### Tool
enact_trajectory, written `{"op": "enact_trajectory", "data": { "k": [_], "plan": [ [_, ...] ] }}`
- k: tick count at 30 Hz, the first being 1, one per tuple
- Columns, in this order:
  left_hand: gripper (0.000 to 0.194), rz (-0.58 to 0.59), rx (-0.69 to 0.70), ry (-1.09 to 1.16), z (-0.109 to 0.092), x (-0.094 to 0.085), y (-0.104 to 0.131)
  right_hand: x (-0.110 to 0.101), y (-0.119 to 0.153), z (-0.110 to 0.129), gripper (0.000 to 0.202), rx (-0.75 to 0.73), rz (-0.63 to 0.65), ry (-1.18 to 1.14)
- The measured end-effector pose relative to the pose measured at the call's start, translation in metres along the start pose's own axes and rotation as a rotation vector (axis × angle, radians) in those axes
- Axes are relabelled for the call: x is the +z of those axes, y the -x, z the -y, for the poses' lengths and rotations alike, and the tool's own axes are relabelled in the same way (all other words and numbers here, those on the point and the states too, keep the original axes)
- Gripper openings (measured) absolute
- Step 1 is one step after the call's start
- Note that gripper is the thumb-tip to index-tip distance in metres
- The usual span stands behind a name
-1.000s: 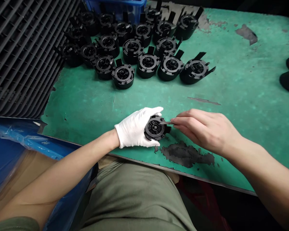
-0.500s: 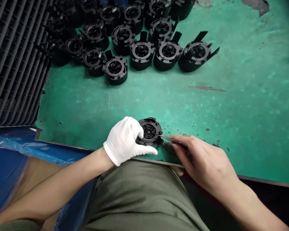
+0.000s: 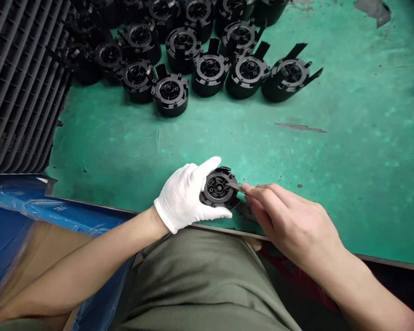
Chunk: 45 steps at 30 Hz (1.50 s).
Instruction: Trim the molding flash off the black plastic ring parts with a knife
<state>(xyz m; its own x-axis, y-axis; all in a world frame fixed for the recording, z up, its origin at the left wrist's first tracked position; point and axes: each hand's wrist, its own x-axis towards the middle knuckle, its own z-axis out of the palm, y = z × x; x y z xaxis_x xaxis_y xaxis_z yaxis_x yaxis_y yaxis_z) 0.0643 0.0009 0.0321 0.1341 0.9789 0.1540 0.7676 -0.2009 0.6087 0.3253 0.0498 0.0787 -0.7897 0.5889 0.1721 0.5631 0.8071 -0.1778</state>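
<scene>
My left hand (image 3: 184, 195), in a white glove, grips a round black plastic housing (image 3: 220, 186) from its left side. The thumb lies along the near edge, and a finger stretches past the far edge. The housing's ribbed face, with a ring and small screw posts, is turned up towards me. Bare and closed, my right hand (image 3: 290, 216) pinches a thin metal blade (image 3: 237, 187), like a small trimming knife. Its tip reaches over the right part of the housing's face; whether it touches cannot be made out. The blade's handle is hidden in my fingers.
Several similar black housings (image 3: 209, 69) stand in rows at the back of the green worktop (image 3: 244, 138). A stack of dark ribbed trays (image 3: 19, 87) rises at the left. Blue plastic film (image 3: 55, 207) covers a box below it. The table's front edge runs close to my body.
The housing has turned within my left hand, whose fingers have opened out around it. The blade tip has moved from the housing's outer rim inward over its face.
</scene>
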Motion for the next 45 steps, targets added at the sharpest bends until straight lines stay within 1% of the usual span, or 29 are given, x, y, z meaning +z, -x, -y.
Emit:
{"op": "enact_trajectory", "data": {
  "k": [3,6,13,16,22,27,30,32,36,41,45],
  "plan": [
    [0.125,0.014,-0.019,0.005,-0.001,0.0,0.0,-0.003,0.0,0.003,0.011,0.021,0.03,0.05],
    [0.126,0.0,-0.011,0.017,-0.001,-0.001,0.0,-0.006,-0.001,0.003,0.013,0.019,0.053,0.044],
    [0.123,0.028,-0.036,0.049,-0.001,0.0,-0.001,-0.001,0.002,0.0,0.015,0.021,0.022,0.0],
    [0.124,0.027,-0.039,0.049,0.0,0.0,0.0,0.0,0.003,0.002,0.015,0.022,0.032,0.002],
    [0.122,-0.004,-0.003,0.043,-0.001,0.001,-0.001,-0.008,-0.004,0.008,0.012,0.017,0.035,0.054],
    [0.123,0.011,-0.021,0.037,-0.002,0.0,-0.002,-0.014,-0.006,0.005,0.018,-0.029,0.106,0.07],
    [0.123,0.014,-0.026,0.039,-0.002,-0.001,-0.002,-0.016,-0.007,0.0,0.028,-0.074,0.108,0.094],
    [0.123,0.006,-0.015,0.041,-0.001,-0.001,-0.002,-0.017,-0.009,-0.003,0.031,-0.108,0.101,0.11],
    [0.122,0.014,-0.027,0.055,-0.001,-0.001,-0.002,-0.019,-0.013,-0.008,0.033,-0.162,0.108,0.119],
    [0.123,0.023,-0.041,0.066,-0.001,-0.001,-0.003,-0.022,-0.018,-0.014,0.028,-0.222,0.115,0.128],
    [0.124,-0.001,-0.016,0.058,0.0,0.001,-0.002,-0.025,-0.023,-0.024,0.032,-0.277,0.167,0.078]
  ]
}}
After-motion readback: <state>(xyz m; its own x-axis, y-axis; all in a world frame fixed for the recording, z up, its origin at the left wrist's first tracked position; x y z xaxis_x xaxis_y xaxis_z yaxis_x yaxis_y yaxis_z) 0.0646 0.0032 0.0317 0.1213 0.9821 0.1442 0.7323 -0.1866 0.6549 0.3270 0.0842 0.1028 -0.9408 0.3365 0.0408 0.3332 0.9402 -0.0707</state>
